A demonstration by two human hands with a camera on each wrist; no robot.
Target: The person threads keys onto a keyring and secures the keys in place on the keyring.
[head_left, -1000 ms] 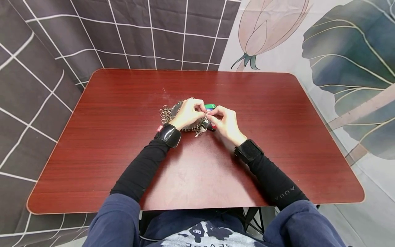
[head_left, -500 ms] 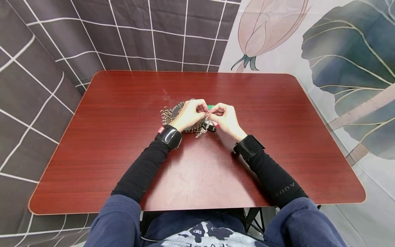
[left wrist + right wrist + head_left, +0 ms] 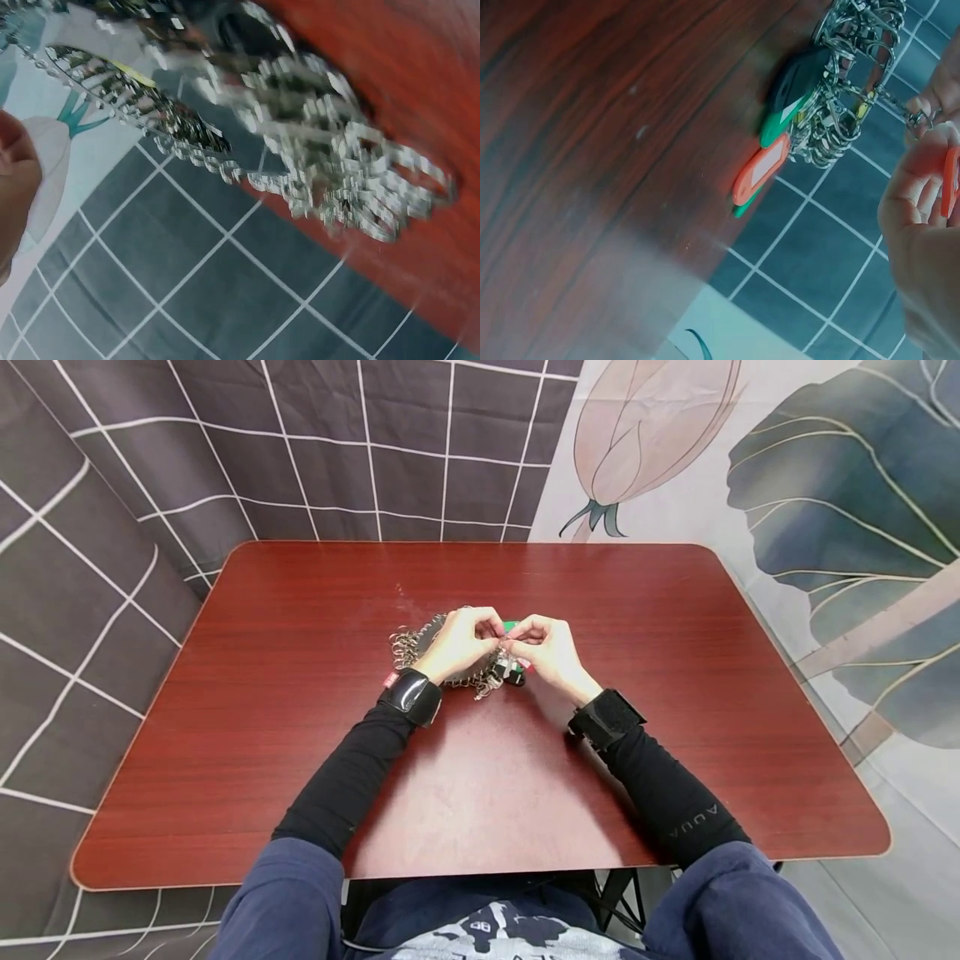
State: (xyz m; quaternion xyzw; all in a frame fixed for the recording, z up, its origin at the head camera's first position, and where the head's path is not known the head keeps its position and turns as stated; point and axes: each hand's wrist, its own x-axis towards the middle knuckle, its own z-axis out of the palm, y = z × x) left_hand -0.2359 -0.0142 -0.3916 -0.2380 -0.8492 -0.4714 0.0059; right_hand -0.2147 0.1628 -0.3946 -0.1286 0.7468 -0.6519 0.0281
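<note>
A grey disc (image 3: 427,635) edged with many metal rings (image 3: 405,647) stands near the table's middle, partly behind my left hand (image 3: 461,639). That hand's fingertips pinch a thin metal link chain (image 3: 915,115), also seen in the right wrist view. My right hand (image 3: 551,652) meets them, thumb and fingertips pinching the same small metalwork, while a red key tag (image 3: 951,184) hangs at its palm. Other tags dangle from the rings: a black one (image 3: 799,75), a green one (image 3: 784,120) and an orange-red one (image 3: 761,171). The left wrist view is blurred.
Around the hands lies the red-brown tabletop (image 3: 262,735). Behind it hangs a grey cloth with white grid lines (image 3: 337,468), and a flower-print cloth (image 3: 645,443) covers the right. The table's near edge is close to the person's body.
Both hands stay fingertip to fingertip, with only slight shifts. Tags beneath them have swung a little, and some green now shows beside the black one. The head view has tilted slightly.
</note>
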